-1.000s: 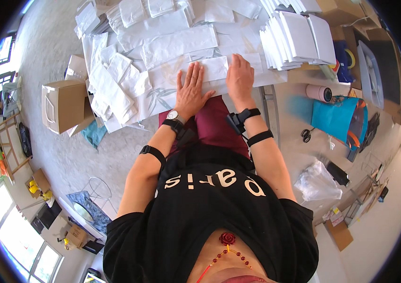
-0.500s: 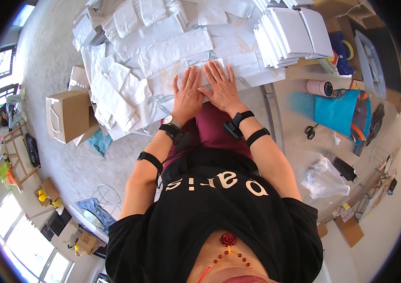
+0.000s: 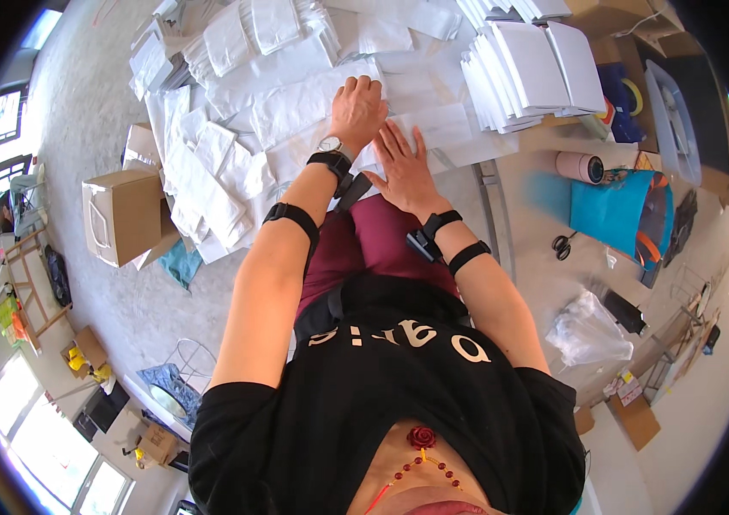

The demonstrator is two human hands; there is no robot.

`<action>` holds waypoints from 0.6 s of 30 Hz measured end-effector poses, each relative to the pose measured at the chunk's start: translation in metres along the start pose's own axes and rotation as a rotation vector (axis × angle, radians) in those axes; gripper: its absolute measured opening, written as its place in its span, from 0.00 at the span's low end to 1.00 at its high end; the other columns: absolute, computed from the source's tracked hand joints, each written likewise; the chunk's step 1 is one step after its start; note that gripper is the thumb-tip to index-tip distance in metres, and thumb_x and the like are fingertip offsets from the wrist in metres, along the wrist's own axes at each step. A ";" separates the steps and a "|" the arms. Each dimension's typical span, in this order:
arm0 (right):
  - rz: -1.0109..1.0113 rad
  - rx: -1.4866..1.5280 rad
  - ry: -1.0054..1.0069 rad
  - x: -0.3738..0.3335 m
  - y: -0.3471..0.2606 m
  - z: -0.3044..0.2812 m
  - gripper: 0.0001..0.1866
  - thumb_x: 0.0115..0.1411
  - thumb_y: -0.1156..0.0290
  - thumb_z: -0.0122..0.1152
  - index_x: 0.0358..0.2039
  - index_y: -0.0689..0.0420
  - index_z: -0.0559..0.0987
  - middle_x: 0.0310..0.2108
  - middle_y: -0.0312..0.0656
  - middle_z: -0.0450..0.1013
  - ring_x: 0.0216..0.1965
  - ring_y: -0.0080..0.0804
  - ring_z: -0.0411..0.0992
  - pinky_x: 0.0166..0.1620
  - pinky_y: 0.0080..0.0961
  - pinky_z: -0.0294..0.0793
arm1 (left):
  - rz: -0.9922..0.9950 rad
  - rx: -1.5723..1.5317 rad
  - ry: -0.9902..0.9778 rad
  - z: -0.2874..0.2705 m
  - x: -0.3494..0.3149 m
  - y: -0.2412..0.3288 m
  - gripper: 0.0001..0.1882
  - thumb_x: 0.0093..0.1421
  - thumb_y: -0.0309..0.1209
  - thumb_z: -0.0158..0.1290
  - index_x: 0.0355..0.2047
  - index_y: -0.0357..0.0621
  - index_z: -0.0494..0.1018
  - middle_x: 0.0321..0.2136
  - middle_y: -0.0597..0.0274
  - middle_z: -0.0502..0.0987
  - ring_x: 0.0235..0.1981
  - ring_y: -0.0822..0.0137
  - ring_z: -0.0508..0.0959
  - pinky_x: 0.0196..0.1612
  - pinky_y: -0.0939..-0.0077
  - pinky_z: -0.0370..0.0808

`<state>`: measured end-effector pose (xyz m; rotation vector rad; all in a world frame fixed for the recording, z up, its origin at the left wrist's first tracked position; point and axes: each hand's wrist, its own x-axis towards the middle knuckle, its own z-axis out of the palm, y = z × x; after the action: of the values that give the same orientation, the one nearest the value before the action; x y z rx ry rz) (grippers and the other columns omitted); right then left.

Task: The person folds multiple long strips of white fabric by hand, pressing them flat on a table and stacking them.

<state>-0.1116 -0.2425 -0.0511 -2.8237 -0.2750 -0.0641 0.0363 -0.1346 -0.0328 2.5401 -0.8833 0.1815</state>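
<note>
My left hand [image 3: 358, 110] is over the front edge of a wide strip of white plastic bags [image 3: 300, 105]. Its fingers curl down and look closed; whatever lies under the fingertips is hidden. Close beside it, my right hand [image 3: 405, 172] rests flat, fingers stretched out, on a thin translucent white sheet [image 3: 441, 129] at the table's near edge. Loose white plastic bags [image 3: 205, 172] are heaped to the left of both hands. Farther back lie more bundles of folded white bags [image 3: 274, 26].
A tall stack of white folded pieces [image 3: 532, 73] stands at the table's right. Cardboard boxes [image 3: 120, 219] are on the floor at left. At right are a pink cylinder [image 3: 579, 166], a blue bag [image 3: 609, 206], black scissors [image 3: 562, 246] and crumpled clear plastic [image 3: 592, 330].
My left hand has moved forward and right, its fingers going from flat to curled. The right hand has shifted slightly toward me and stays flat.
</note>
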 end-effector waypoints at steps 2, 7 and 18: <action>-0.002 -0.013 -0.018 0.000 0.000 -0.002 0.41 0.69 0.41 0.52 0.72 0.59 0.65 0.75 0.45 0.57 0.79 0.38 0.47 0.77 0.58 0.33 | -0.024 0.030 -0.009 0.006 0.002 -0.002 0.08 0.57 0.30 0.58 0.35 0.41 0.78 0.38 0.55 0.78 0.44 0.51 0.77 0.47 0.55 0.78; 0.003 0.022 -0.038 0.000 0.000 -0.006 0.45 0.66 0.43 0.57 0.75 0.57 0.60 0.77 0.44 0.53 0.79 0.37 0.44 0.77 0.57 0.32 | -0.126 -0.055 0.065 0.014 0.003 -0.009 0.06 0.58 0.30 0.59 0.32 0.42 0.80 0.34 0.55 0.80 0.40 0.51 0.79 0.44 0.56 0.79; 0.007 0.104 -0.010 -0.001 0.000 -0.006 0.46 0.68 0.43 0.55 0.77 0.56 0.53 0.78 0.44 0.49 0.80 0.39 0.42 0.77 0.56 0.31 | -0.598 -0.645 0.141 0.004 -0.001 -0.028 0.08 0.58 0.30 0.62 0.34 0.39 0.85 0.35 0.54 0.86 0.34 0.65 0.84 0.41 0.71 0.80</action>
<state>-0.1130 -0.2450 -0.0454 -2.7227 -0.2631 -0.0328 0.0527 -0.1163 -0.0469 2.0275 -0.0673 -0.1002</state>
